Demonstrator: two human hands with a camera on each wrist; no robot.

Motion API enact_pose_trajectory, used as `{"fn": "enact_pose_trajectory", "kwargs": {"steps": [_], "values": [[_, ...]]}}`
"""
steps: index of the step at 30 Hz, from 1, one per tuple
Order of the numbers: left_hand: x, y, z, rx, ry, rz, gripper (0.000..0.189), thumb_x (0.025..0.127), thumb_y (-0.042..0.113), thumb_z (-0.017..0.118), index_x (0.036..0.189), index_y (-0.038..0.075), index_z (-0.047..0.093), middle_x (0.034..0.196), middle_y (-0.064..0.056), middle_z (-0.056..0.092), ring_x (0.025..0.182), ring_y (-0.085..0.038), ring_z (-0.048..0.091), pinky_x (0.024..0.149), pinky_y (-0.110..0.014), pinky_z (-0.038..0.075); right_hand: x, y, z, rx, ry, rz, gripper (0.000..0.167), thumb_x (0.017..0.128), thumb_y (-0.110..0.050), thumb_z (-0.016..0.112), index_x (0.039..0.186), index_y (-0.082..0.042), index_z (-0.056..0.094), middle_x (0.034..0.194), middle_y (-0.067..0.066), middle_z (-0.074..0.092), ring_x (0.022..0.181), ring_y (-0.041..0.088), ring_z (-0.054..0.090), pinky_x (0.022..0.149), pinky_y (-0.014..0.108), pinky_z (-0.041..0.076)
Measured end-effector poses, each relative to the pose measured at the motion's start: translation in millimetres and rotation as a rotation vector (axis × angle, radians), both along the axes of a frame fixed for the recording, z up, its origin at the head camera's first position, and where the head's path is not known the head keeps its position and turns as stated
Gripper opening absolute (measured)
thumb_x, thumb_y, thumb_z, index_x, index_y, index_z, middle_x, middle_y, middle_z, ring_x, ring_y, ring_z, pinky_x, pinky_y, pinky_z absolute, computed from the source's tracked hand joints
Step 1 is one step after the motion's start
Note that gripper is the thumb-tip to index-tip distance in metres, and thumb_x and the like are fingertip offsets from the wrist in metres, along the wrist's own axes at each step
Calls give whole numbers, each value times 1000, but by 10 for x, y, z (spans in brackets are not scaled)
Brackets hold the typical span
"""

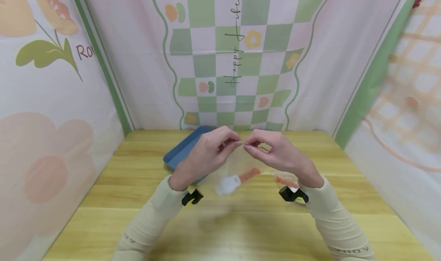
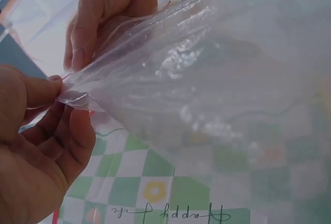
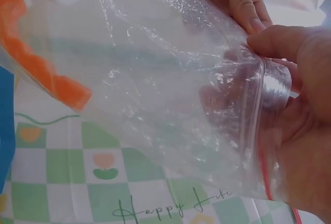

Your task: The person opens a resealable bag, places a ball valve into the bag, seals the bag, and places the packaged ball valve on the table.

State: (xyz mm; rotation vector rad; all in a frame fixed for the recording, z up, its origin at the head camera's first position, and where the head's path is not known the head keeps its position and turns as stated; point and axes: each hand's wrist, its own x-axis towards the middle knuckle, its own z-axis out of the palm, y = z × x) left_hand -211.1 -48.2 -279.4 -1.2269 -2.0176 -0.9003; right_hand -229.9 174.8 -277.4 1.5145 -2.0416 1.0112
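Note:
Between my two hands hangs a clear zip bag with a red line along its mouth. My left hand pinches the bag's top edge between thumb and fingers. Close beside it, my right hand pinches the same edge. Through the plastic shows an item with a white end and an orange strip; its exact kind cannot be told. In the left wrist view the film is drawn taut from the fingertips and looks creased near them.
A blue tray stands at the back left, partly behind my left hand. Another orange piece lies on the wooden table, partly hidden by my right wrist. Printed cloth encloses the back and sides.

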Motion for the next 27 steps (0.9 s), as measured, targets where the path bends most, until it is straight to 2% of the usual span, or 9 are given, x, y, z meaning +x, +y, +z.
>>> {"fn": "enact_pose_trajectory", "kwargs": {"steps": [6,11,14,17,21,24,27], "values": [[-9,-17,-22,15,-70,-42,6,92,9,68,98,7,65,84,-1,63,68,-5,53,62,-14,47,4,-14,-9,-4,54,-11,20,82,10,69,90,-8,68,79,4,67,77,5,63,73,14,51],[-46,-47,-72,-44,-168,-71,8,95,14,65,100,8,64,84,1,62,68,-3,52,61,-16,47,6,-23,-16,-1,74,3,17,82,11,69,90,-4,67,80,6,67,77,6,63,74,13,50],[-58,-61,-94,-73,-181,-74,7,97,15,63,98,8,65,82,2,61,67,-3,51,60,-16,46,12,-24,-14,9,83,-8,11,85,6,70,90,-3,67,80,5,67,77,6,62,74,13,50],[-61,-66,-95,-73,-165,-76,9,97,15,62,97,7,66,81,2,60,67,-3,52,61,-15,45,15,-23,-9,19,80,-18,3,89,-1,68,91,-3,67,80,5,67,78,5,63,74,13,50],[-61,-68,-88,-55,-169,-84,8,96,14,63,97,8,68,81,1,63,67,-3,52,61,-15,45,3,-15,-9,31,25,-1,8,88,3,68,90,-5,68,80,4,67,77,4,63,72,15,51],[-56,-78,-88,-39,-198,-87,7,93,13,67,97,9,71,81,0,67,65,-2,50,60,-16,45,-13,3,-11,42,-35,17,16,85,9,68,89,-7,67,81,1,66,77,3,61,71,16,51],[-53,-89,-85,-30,-234,-87,8,92,15,68,97,11,73,82,1,71,63,-3,49,58,-18,43,-26,23,-16,52,-70,31,18,87,9,66,90,-8,68,81,-1,66,76,3,61,69,17,50]]}}
